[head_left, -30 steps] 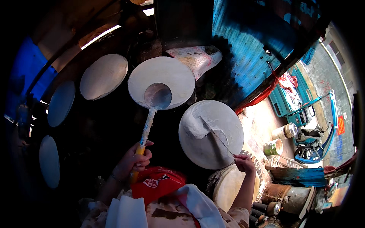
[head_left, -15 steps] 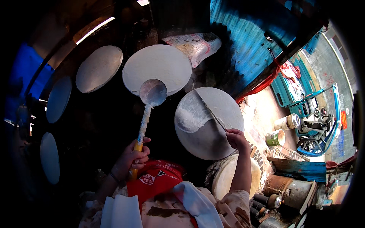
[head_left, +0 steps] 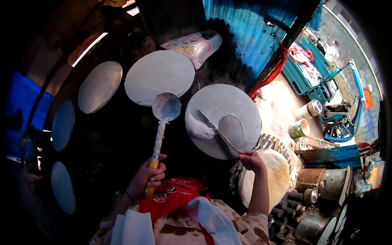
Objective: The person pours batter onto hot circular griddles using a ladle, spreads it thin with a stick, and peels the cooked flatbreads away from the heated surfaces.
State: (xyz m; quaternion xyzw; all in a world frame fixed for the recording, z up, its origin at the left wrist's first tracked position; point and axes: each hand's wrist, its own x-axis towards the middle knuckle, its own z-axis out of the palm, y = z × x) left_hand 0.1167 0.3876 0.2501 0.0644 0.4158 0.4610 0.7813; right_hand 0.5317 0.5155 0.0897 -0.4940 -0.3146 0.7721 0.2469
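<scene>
My left hand [head_left: 150, 175] is wrapped round the yellow handle of a long ladle [head_left: 166, 107]. Its round bowl is raised, beside the left edge of a round griddle [head_left: 230, 127]. Thin white batter coats most of that griddle, around a bare grey patch right of its middle. In my right hand [head_left: 252, 160], at the griddle's lower right edge, fingers pinch the end of a thin, flat spreader [head_left: 220, 134]. The spreader lies slanted across the griddle, against a thick mound of batter [head_left: 200, 129] at the left.
More round plates stand leftward, including a large pale one [head_left: 159, 77] beneath a plastic bag [head_left: 194, 45]. Stacked pale flatbreads [head_left: 267, 175] sit by my right forearm, above charcoal briquettes [head_left: 290, 206]. Beyond are a bucket [head_left: 299, 128], a metal drum [head_left: 328, 183] and a teal cart [head_left: 296, 77].
My right hand has drawn the spreader round toward me. The batter now covers more of the griddle's near and right side, and the mound is lower at the left. The view has shifted slightly.
</scene>
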